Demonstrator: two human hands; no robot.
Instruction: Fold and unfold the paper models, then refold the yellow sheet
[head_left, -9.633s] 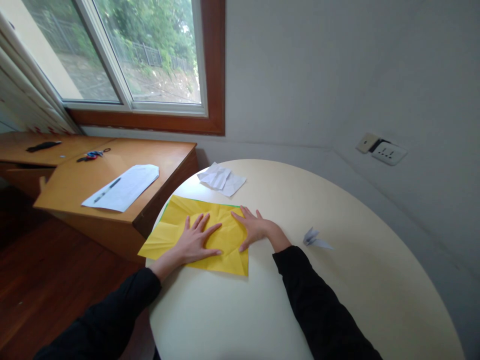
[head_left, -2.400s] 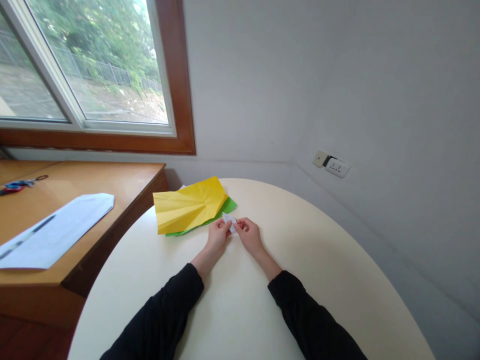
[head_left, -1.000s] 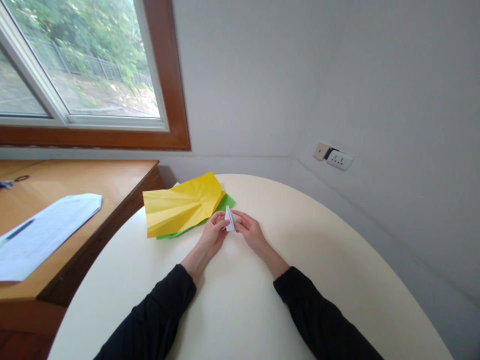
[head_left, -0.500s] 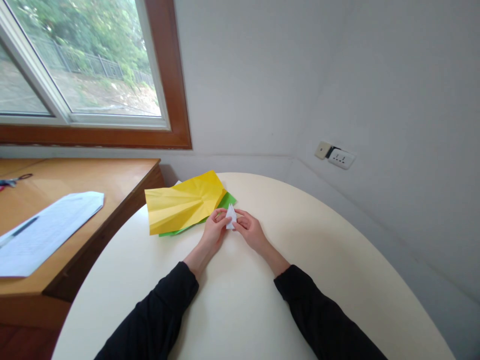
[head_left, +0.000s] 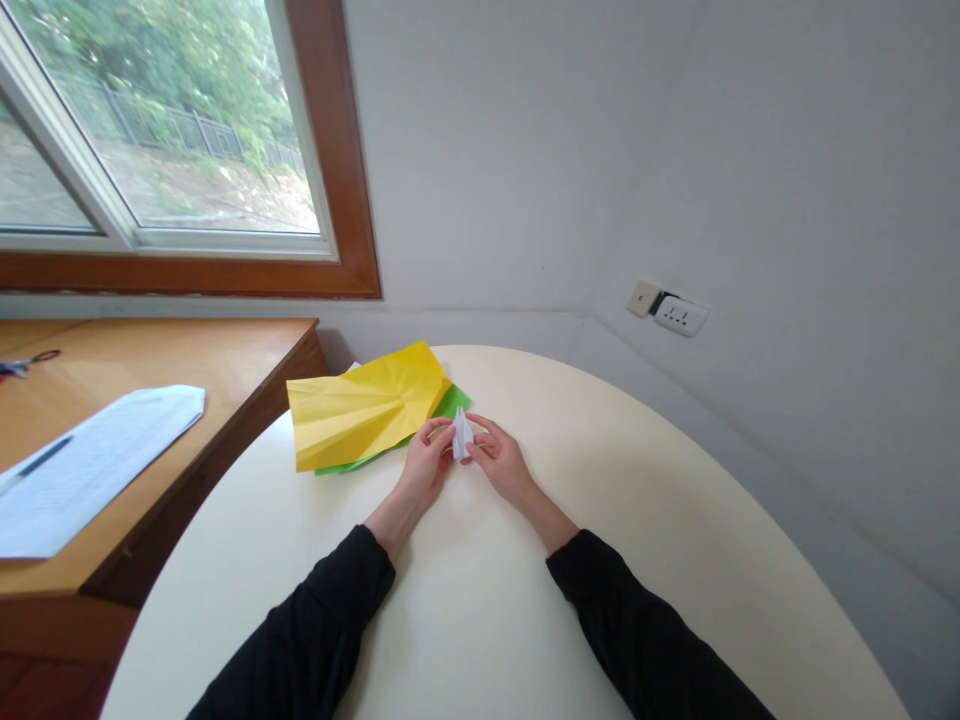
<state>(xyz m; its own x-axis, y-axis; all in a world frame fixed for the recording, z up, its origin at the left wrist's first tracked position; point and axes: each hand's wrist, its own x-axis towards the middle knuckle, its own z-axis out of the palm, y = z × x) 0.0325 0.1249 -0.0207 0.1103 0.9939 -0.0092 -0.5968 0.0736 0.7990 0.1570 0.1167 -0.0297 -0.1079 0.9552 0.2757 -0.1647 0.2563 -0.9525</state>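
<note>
A small white folded paper figure [head_left: 462, 437] stands pinched between the fingertips of both hands, just above the round cream table [head_left: 675, 560]. My left hand [head_left: 424, 465] grips its left side and my right hand [head_left: 501, 462] its right side. Both wrists rest on the tabletop. Just behind my left hand lies a creased yellow paper sheet [head_left: 364, 405] on top of a green sheet [head_left: 453, 403], of which only an edge shows.
To the left stands a wooden desk [head_left: 187, 370] with a white paper [head_left: 82, 465], a pen [head_left: 41, 455] and scissors [head_left: 22, 362]. A window [head_left: 150, 130] is above it. A wall socket [head_left: 675, 314] sits on the right wall.
The yellow sheet, flat under both hands at first, now lies pushed back over the green one. The white figure, earlier on the table at right, is now turned slightly between my fingers.
</note>
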